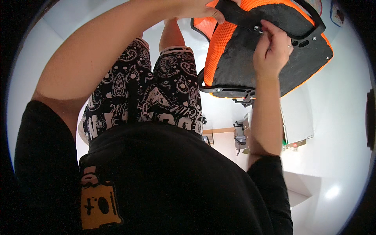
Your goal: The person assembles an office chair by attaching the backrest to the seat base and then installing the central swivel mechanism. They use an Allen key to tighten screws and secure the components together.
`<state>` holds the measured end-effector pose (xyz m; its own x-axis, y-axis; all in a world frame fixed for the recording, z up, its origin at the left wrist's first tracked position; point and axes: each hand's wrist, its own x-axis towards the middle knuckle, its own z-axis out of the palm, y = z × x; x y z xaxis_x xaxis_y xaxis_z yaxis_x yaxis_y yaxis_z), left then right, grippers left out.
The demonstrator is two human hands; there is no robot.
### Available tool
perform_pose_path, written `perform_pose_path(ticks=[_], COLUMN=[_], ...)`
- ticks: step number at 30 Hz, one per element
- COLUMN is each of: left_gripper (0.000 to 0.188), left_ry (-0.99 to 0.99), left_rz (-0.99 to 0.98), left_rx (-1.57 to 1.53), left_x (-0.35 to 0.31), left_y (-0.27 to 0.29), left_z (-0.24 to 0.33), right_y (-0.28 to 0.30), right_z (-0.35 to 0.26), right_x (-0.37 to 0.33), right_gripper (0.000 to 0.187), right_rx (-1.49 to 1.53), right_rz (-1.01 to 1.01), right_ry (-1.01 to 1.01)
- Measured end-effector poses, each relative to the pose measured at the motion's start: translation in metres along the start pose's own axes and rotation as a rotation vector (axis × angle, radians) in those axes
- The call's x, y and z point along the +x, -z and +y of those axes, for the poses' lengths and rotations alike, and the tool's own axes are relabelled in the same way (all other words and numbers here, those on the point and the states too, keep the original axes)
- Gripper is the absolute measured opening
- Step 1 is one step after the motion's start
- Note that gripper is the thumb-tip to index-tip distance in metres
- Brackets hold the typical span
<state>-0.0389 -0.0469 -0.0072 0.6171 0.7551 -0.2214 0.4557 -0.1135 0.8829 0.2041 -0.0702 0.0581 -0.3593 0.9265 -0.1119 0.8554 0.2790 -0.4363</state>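
An office chair seat (239, 58) with a black underside and orange mesh sides lies bottom up at the upper right. My left hand (211, 11) grips a flat black armrest bracket (237, 15) against the seat's underside, its thumb on the near side and its fingers partly cut off by the upper edge. Beside that bracket my right hand (273, 49) is closed, thumb and forefinger pinched at a small silver bolt (257, 28). Those fingertips partly cover the bolt. A curved black frame bar (318, 25) with holes runs along the seat's far right.
A second black bar (229, 91) crosses the seat's near edge. An orange mesh part (204, 27) shows left of the seat. Below it are black fittings and boxes (295, 146) on the pale floor (333, 164). My legs in patterned shorts (149, 86) are close by on the left.
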Motion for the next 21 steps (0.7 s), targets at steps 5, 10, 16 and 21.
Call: perform_pose_path(ticks=[5, 10, 16, 21], left_gripper=[0.052, 0.054, 0.054, 0.05], left_ry=[-0.029, -0.097, -0.036, 0.068], left_rz=[-0.095, -0.04, -0.07, -0.124], left_rx=[-0.146, -0.173, -0.211, -0.273], left_x=[0.008, 0.004, -0.003, -0.003], left_y=[0.016, 0.024, 0.026, 0.026], left_z=[-0.002, -0.015, -0.006, 0.007], right_y=[0.025, 0.036, -0.005, -0.037], right_z=[0.02, 0.005, -0.026, -0.098], right_x=[0.025, 0.058, 0.002, 0.015], right_gripper=[0.02, 0.023, 0.029, 0.038], right_rx=[-0.373, -0.652, -0.629, -0.104], right_rz=[-0.101, -0.237, -0.137, 0.136], right_ry=[0.419, 0.586, -0.079, -0.945])
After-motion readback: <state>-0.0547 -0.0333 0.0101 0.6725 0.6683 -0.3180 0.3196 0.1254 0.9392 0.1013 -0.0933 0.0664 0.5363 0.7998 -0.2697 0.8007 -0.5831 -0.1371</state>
